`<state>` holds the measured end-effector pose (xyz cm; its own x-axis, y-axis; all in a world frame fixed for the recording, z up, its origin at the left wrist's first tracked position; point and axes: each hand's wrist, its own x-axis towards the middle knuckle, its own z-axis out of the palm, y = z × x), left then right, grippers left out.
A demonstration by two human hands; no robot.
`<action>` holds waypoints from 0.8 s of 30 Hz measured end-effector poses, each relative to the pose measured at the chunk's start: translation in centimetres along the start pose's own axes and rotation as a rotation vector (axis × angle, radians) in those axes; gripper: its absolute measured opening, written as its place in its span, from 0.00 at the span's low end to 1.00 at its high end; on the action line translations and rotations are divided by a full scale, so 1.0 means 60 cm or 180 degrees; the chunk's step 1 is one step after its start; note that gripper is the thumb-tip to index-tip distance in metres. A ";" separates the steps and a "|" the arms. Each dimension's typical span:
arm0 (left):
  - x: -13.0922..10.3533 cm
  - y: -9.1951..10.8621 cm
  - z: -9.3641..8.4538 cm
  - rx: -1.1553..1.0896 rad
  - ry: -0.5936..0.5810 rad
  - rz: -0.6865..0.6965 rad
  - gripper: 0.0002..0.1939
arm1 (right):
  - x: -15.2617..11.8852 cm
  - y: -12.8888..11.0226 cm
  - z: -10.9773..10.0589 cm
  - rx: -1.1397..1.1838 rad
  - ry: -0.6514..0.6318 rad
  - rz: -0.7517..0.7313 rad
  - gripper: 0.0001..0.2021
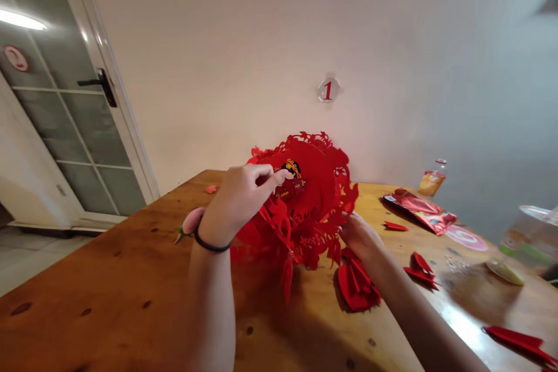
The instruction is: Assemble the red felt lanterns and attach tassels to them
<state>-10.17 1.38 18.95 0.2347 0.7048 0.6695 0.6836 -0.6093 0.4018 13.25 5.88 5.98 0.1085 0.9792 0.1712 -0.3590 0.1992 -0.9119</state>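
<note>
A red lantern [314,192] of felt or stiff paper, with cut-out frills round its rim and a small cartoon figure on its face, is tilted above the wooden table. My left hand [244,195] lies at its left side, fingers curled and thumb against the face beside the figure; the fingertips are partly hidden. At the lower right edge, my right hand [360,235] grips the frill, its fingers partly covered by the cut-outs. A cut-out strip [285,279] hangs down below the lantern.
Right of the lantern, a folded red piece [357,282] lies on the wooden table [143,279], with smaller red pieces [421,270] beyond. Farther right are a shiny red packet [421,210], a drink bottle [433,177] and a clear tub [529,238]. A wall stands behind.
</note>
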 end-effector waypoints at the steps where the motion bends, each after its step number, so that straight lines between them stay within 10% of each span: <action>1: 0.003 -0.008 0.002 -0.0318 0.0078 0.0055 0.19 | -0.003 -0.008 -0.005 0.0016 0.0088 -0.0055 0.06; 6: 0.031 -0.089 0.047 -0.2016 0.1020 0.0092 0.15 | -0.021 -0.022 -0.020 0.0203 0.0351 -0.0397 0.07; 13: 0.037 -0.175 0.109 -0.2397 0.0555 -0.1060 0.15 | -0.022 0.008 -0.045 0.0393 0.0216 0.0076 0.09; 19: 0.050 -0.168 0.108 -0.2005 0.0857 -0.1075 0.11 | -0.016 -0.066 -0.065 -0.0072 0.0124 -0.0557 0.07; 24: 0.054 -0.083 0.080 -0.1588 0.1747 -0.0467 0.07 | -0.033 -0.191 -0.149 -0.0600 0.0694 -0.1902 0.05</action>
<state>-9.47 8.42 16.10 -0.3017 0.5888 0.7499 0.2567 -0.7073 0.6586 25.42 1.34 12.79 0.4307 0.6685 0.6063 -0.0127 0.6762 -0.7366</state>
